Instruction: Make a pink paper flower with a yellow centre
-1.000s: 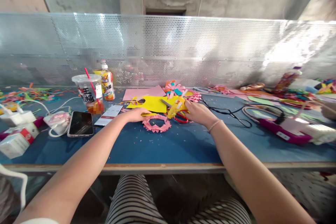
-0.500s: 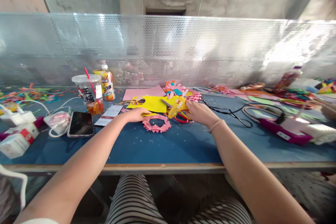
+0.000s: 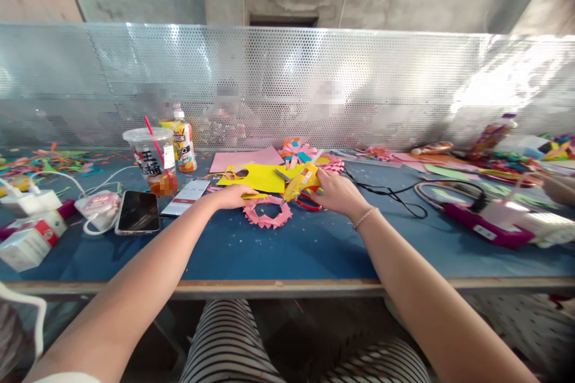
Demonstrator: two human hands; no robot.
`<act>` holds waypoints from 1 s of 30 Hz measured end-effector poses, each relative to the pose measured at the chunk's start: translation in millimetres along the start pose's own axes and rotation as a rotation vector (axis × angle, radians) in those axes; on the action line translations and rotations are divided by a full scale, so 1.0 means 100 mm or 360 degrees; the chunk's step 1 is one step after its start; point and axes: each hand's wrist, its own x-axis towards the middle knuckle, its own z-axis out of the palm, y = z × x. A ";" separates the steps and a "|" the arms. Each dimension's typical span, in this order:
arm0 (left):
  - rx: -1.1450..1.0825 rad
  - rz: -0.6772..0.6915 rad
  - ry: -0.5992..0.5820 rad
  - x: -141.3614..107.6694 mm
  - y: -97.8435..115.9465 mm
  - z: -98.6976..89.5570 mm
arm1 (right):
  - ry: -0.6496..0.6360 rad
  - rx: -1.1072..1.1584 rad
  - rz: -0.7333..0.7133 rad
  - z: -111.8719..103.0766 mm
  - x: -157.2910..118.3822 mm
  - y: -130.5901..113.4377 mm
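Observation:
My right hand [image 3: 339,190] is closed around a yellow glue gun [image 3: 302,181], whose tip points down and left above the pink pleated paper ring [image 3: 268,213]. Between the fingertips of my left hand [image 3: 233,196] is a narrow yellow paper strip [image 3: 252,195], held just over the ring's upper left edge. A yellow paper sheet [image 3: 265,176] with a cut-out lies behind both hands. Scissors [image 3: 309,202] with red handles rest beneath the glue gun, partly covered by it. Pink paper rosettes [image 3: 300,151] sit behind.
Left of my hands are two phones [image 3: 138,212], a lidded plastic cup [image 3: 150,155] and a drink bottle [image 3: 184,143]. A black cable [image 3: 395,193] runs right toward a purple power strip [image 3: 485,226]. Another person's hand [image 3: 557,187] is at the far right. A perforated metal screen [image 3: 278,84] stands behind.
My right hand and the glue gun have shifted slightly, with the wrist a little further left. My left hand keeps its place with the yellow strip.

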 end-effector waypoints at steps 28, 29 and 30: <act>-0.0004 -0.0059 -0.0006 -0.02 0.07 -0.03 | -0.0199 0.0114 -0.0277 0.08 0.00 0.03; -0.0001 -0.0060 -0.0004 -0.02 0.07 -0.03 | -0.0207 0.0119 -0.0278 0.07 0.01 0.03; 0.0001 -0.0061 -0.0002 -0.02 0.07 -0.03 | -0.0215 0.0122 -0.0277 0.07 0.01 0.03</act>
